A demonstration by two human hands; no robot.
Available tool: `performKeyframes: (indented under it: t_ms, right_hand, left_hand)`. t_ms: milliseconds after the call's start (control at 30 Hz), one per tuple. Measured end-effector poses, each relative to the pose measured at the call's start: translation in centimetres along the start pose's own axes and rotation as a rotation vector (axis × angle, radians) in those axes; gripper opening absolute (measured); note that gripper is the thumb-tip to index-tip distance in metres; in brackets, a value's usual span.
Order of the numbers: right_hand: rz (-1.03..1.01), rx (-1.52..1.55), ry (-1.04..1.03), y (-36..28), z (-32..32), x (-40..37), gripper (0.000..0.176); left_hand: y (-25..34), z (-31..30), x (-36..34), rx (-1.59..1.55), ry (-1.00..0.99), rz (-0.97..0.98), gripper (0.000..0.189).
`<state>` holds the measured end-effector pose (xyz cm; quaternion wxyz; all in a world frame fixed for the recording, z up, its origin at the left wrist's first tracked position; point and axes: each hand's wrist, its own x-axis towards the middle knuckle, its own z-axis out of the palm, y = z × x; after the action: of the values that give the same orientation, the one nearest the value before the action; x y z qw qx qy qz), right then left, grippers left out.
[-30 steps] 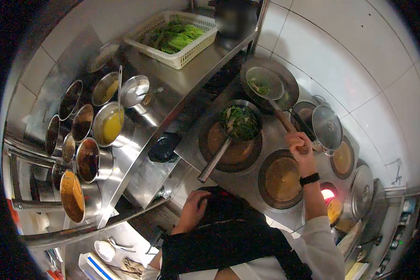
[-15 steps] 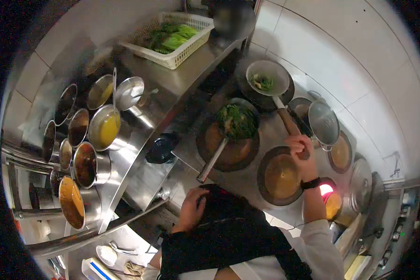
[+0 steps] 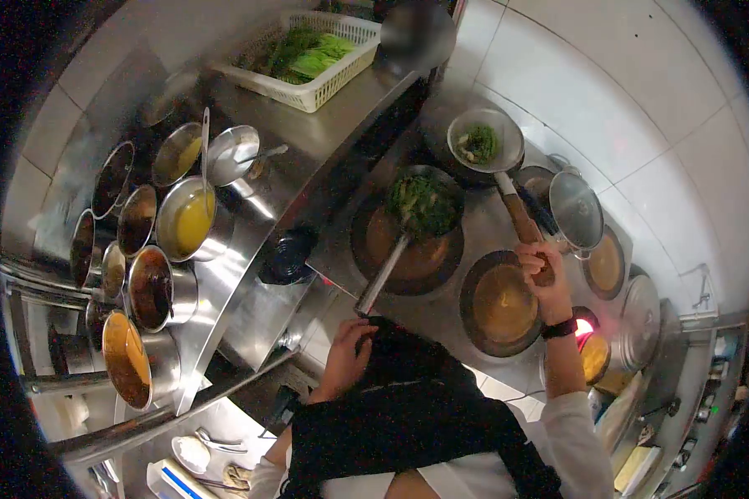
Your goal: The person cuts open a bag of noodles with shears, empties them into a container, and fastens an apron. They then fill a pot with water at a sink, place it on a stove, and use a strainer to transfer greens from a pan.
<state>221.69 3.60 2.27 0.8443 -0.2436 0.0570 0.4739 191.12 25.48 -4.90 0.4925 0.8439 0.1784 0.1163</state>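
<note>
My right hand (image 3: 541,266) is closed round the wooden handle of a wok (image 3: 508,125), which is tilted over the back burner with some greens (image 3: 478,145) in it. My left hand (image 3: 349,353) is near my apron, just below the handle end of a metal strainer (image 3: 383,277). Its fingers are curled, and whether they touch anything is hard to make out. The strainer rests over a wok of brown liquid (image 3: 399,258) and holds a heap of cooked leafy greens (image 3: 424,205).
Several metal pots of sauces, one with yellow liquid (image 3: 189,226), stand on the left counter (image 3: 243,241). A white basket of greens (image 3: 324,93) sits behind. Another wok (image 3: 502,306) is front right, beside a glowing burner (image 3: 585,326). A metal colander (image 3: 576,210) lies at the right.
The greens in the tilted wok have shifted slightly. My left hand has moved a little up and right, closer to the strainer's handle. My right hand keeps its grip.
</note>
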Motion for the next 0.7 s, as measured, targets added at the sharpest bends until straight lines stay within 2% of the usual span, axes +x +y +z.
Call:
performKeyframes:
  t_ms: [33,100,133,200,333,400,433,500,533,600,633,700]
  right_hand:
    - [-0.003,-0.003,-0.002,-0.1,-0.4,0.0,0.022]
    - [0.057,0.248,0.077,-0.1,-0.8,-0.5,0.022]
    - [0.054,0.246,0.075,0.1,-0.8,-0.9,0.022]
    - [-0.155,-0.029,-0.013,1.1,0.8,-2.0,0.024]
    - [-0.065,-0.221,0.041,0.5,-2.9,-4.2,0.030]
    - [-0.104,-0.443,0.221,1.6,-1.5,-7.1,0.033]
    - [-0.098,-0.447,0.224,2.2,-1.4,-8.3,0.033]
    - [-0.086,-0.696,0.313,3.1,-0.5,-10.0,0.048]
    - [-0.081,-0.699,0.312,3.9,0.8,-10.5,0.048]
    - [-0.168,-0.658,0.360,6.6,4.5,-10.8,0.067]
    - [-0.037,-0.707,0.352,6.5,2.9,-11.2,0.078]
    - [-0.038,-0.724,0.336,8.1,2.0,-11.3,0.080]
  left_hand:
    - [0.1,0.1,-0.1,0.013,0.022,-0.022,0.023]
    - [0.3,0.0,-0.3,0.025,0.040,-0.046,0.023]
    - [0.4,-0.1,-0.3,0.044,0.046,-0.037,0.023]
    - [0.4,-0.3,-0.2,0.063,0.054,-0.025,0.023]
    - [-0.4,0.4,-0.7,0.065,0.102,-0.009,0.026]
    - [-0.4,0.5,-1.0,0.056,0.129,-0.005,0.027]
    - [-0.1,0.4,-0.9,0.080,0.108,-0.016,0.029]
    - [0.0,0.4,-0.7,0.101,0.091,-0.032,0.031]
    - [-0.1,0.5,-0.6,0.076,0.060,-0.048,0.032]
    - [-0.4,0.8,-0.4,0.051,0.032,-0.071,0.033]
    - [-0.6,1.0,-0.4,0.090,0.024,-0.050,0.033]
    - [-0.3,1.1,-0.5,0.130,0.016,-0.040,0.032]
